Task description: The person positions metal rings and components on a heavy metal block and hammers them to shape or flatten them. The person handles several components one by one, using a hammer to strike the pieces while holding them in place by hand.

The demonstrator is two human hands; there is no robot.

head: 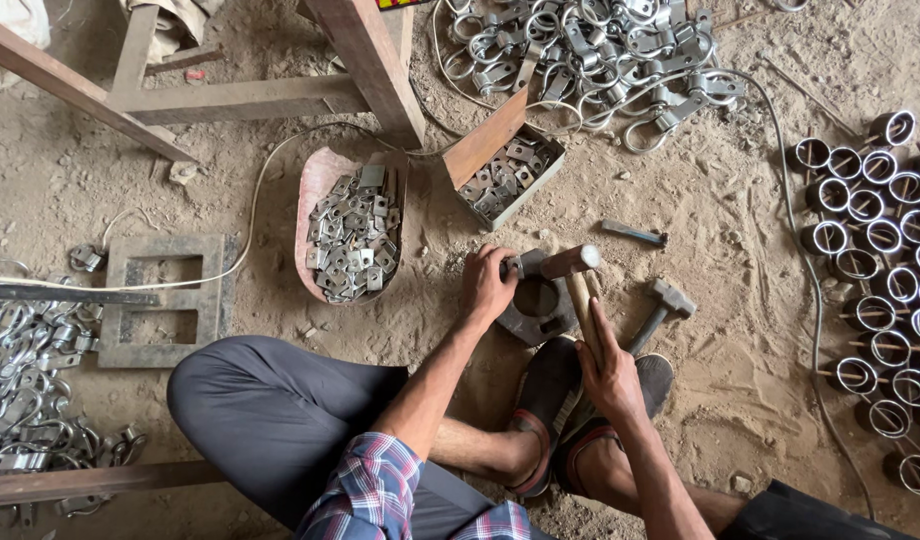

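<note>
Checked shirt sleeve [365,490] and grey trouser knee [270,400] fill the near edge at six o'clock, where the person sits cross-legged on the sandy floor [720,230]. Just past the knees, the right hand [610,365] is wrapped around the wooden handle of a hammer [578,275], gripping low near its end, which judging by the steel head gives the most swing but a head-heavy feel. At nine o'clock from the hammer head, the left hand [487,283] is closed with its fingertips pinching a small metal clamp piece [515,266] down on a thick ring-shaped iron block [536,305]. The piece looks stiff, light and smooth-edged, likely to skid unless pinned flat. A second hammer [662,305] lies at three o'clock. Flat plates fill a pink pan [315,175] at eleven o'clock.
</note>
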